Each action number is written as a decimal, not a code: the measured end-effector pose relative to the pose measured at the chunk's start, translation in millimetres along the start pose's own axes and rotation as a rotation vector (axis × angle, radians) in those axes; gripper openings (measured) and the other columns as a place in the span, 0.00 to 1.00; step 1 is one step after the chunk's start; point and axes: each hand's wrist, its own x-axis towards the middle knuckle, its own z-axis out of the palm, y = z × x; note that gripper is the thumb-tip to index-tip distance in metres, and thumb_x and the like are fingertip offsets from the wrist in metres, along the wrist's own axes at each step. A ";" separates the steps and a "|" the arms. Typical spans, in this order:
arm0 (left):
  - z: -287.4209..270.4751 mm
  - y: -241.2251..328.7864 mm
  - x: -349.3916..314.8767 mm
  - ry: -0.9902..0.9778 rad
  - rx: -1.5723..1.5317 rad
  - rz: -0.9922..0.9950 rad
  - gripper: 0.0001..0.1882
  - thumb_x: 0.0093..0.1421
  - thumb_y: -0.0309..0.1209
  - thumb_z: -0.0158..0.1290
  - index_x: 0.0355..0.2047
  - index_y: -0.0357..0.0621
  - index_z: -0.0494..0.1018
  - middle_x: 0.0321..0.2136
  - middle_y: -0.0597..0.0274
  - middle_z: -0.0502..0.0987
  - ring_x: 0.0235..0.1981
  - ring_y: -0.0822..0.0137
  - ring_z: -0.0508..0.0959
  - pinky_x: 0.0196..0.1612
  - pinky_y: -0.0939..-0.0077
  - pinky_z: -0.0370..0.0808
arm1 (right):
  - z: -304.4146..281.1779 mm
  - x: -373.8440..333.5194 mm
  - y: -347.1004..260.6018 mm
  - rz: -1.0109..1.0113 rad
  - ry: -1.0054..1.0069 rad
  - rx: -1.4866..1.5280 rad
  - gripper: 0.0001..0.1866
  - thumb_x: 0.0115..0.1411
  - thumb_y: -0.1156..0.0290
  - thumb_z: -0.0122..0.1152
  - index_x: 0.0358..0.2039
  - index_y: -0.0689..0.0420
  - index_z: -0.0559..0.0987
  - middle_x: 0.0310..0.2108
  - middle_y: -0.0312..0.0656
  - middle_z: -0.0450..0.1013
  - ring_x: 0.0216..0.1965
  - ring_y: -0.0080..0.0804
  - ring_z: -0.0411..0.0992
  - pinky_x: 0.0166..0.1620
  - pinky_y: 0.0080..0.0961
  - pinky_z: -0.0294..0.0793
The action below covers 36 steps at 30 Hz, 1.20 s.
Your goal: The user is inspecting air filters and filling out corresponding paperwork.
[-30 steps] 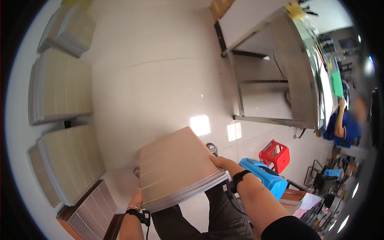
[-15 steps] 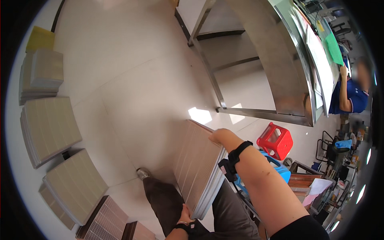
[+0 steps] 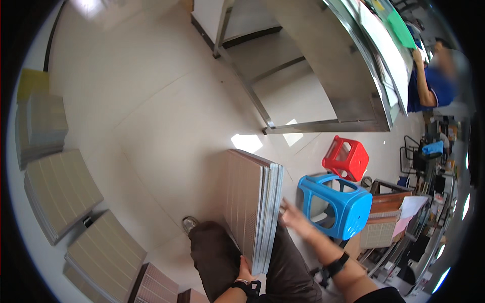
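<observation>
Left hand (image 3: 244, 268) has the near end of the stack of beige panels (image 3: 243, 202) gripped, so that's the closer one. Stack's tipped up on edge by the person's legs (image 3: 216, 252), long side running outward from them. Right hand (image 3: 295, 218) is just beside it, fingers loosely open and blurry, with the stack to its left; can't tell if they're touching.

Panel stack (image 3: 247, 207) has been tipped nearly upright. Right hand (image 3: 294, 217) has been shifted from its upper edge to beside its right side (blurred; contact unclear). Blue stool (image 3: 348, 207) has been uncovered.
</observation>
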 end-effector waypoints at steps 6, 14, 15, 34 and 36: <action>12.3 -0.1 -0.8 -0.016 0.115 0.034 0.29 0.63 0.56 0.28 0.51 0.52 0.65 0.48 0.60 0.71 0.50 0.59 0.70 0.51 0.62 0.68 | 104.2 -16.0 30.3 -0.233 0.597 -0.485 0.49 0.42 0.66 0.69 0.59 0.65 0.50 0.53 0.58 0.59 0.56 0.47 0.60 0.54 0.34 0.62; 70.8 110.7 -37.5 0.446 1.160 0.446 0.12 0.60 0.36 0.41 0.40 0.45 0.65 0.28 0.59 0.66 0.28 0.65 0.67 0.24 0.65 0.69 | 123.0 -8.4 36.9 -0.356 0.603 -0.399 0.47 0.41 0.68 0.66 0.58 0.66 0.49 0.51 0.62 0.59 0.53 0.57 0.60 0.55 0.38 0.61; 102.9 135.6 -51.2 0.415 1.180 0.653 0.15 0.61 0.37 0.41 0.44 0.43 0.64 0.31 0.60 0.67 0.27 0.69 0.66 0.23 0.70 0.67 | 122.3 -9.0 34.3 -0.388 0.603 -0.397 0.48 0.41 0.68 0.67 0.58 0.67 0.50 0.51 0.62 0.59 0.53 0.57 0.60 0.55 0.38 0.62; 478.0 121.9 -25.9 0.926 2.699 0.203 0.38 0.54 0.62 0.41 0.51 0.40 0.69 0.51 0.42 0.68 0.53 0.51 0.69 0.55 0.64 0.63 | 101.8 -19.5 35.1 -0.256 0.609 -0.271 0.45 0.44 0.64 0.66 0.59 0.62 0.53 0.56 0.55 0.56 0.53 0.54 0.60 0.57 0.38 0.60; 475.7 114.1 -12.7 1.064 2.916 -0.086 0.37 0.54 0.59 0.43 0.52 0.41 0.68 0.55 0.47 0.65 0.58 0.52 0.63 0.59 0.64 0.59 | 101.6 -18.6 50.3 -0.244 0.589 -0.215 0.43 0.47 0.62 0.65 0.59 0.62 0.54 0.57 0.55 0.56 0.54 0.52 0.59 0.58 0.37 0.59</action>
